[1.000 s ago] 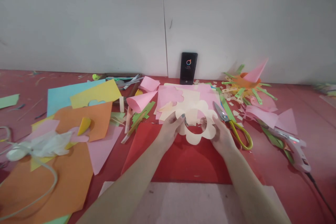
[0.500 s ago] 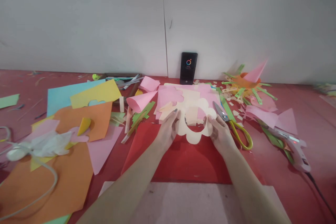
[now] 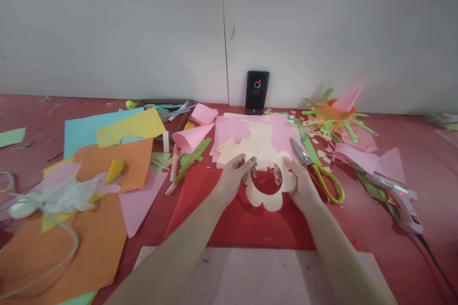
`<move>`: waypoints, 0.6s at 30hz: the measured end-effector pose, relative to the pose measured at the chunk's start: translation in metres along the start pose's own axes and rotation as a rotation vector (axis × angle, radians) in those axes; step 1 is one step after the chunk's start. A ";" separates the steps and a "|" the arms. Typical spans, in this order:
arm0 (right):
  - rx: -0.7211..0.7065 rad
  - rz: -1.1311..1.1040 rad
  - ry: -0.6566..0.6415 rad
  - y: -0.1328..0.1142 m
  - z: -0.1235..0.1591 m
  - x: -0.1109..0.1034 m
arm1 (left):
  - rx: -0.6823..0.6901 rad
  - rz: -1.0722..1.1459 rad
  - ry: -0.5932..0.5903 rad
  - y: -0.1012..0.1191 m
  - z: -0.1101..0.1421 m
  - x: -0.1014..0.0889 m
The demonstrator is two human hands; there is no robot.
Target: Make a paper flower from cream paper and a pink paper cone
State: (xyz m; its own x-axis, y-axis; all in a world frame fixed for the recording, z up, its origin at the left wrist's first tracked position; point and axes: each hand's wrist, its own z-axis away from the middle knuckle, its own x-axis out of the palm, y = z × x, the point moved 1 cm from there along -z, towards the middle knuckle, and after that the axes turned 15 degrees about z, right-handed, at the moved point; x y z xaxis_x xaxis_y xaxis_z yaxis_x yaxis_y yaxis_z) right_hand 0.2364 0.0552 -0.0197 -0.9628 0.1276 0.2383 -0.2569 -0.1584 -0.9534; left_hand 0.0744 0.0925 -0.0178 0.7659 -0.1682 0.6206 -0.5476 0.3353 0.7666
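A cream paper flower cut-out (image 3: 265,199) with scalloped edges and a large round hole is held up over a red sheet (image 3: 250,228). My left hand (image 3: 234,176) pinches its left side, thumb in front and fingertips showing through the hole. On the opposite side, my right hand (image 3: 300,183) grips a petal, with fingers behind the paper. Just beyond the right hand lie scissors (image 3: 327,178) with yellow handles, blades pointing away. Pink and cream paper sheets (image 3: 254,136) are stacked behind the flower.
A phone (image 3: 256,93) leans on the wall. To the right are a glue gun (image 3: 400,200) with a cord and an orange-green paper piece (image 3: 336,112) bearing a pink cone. Orange sheets (image 3: 86,243), a white cable (image 3: 73,243) and a pink paper cone (image 3: 191,138) lie left.
The flower cut-out has come lower and closer to me, and its tilt has changed. My left fingers now show through the hole, with the thumb on the front.
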 end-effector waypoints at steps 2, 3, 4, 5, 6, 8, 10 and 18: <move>0.016 -0.022 0.006 0.000 -0.001 0.000 | 0.046 0.028 0.024 -0.001 -0.001 -0.001; 0.015 -0.038 0.013 0.001 -0.002 0.001 | 0.078 0.056 0.042 -0.001 -0.002 -0.002; 0.008 -0.048 0.020 0.001 -0.003 0.001 | 0.111 0.086 0.064 -0.001 -0.004 -0.003; -0.003 -0.048 0.021 0.002 -0.004 0.002 | 0.141 0.111 0.087 -0.001 -0.005 -0.003; -0.018 -0.032 0.014 0.003 -0.004 0.002 | 0.168 0.129 0.108 -0.001 -0.006 -0.004; -0.050 0.043 -0.017 0.005 -0.005 0.004 | 0.202 0.142 0.141 -0.001 -0.007 -0.005; -0.073 0.132 -0.025 0.007 -0.004 0.005 | 0.207 0.138 0.165 -0.001 -0.007 -0.005; -0.045 0.101 -0.007 0.007 -0.003 0.004 | 0.212 0.216 0.189 -0.002 -0.006 -0.006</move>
State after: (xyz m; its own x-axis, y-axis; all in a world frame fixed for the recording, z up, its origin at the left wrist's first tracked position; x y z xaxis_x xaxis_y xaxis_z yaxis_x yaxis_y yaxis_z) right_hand 0.2314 0.0574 -0.0262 -0.9842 0.1059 0.1418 -0.1547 -0.1256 -0.9799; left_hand 0.0732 0.0987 -0.0236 0.6624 0.0667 0.7461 -0.7465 0.1412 0.6502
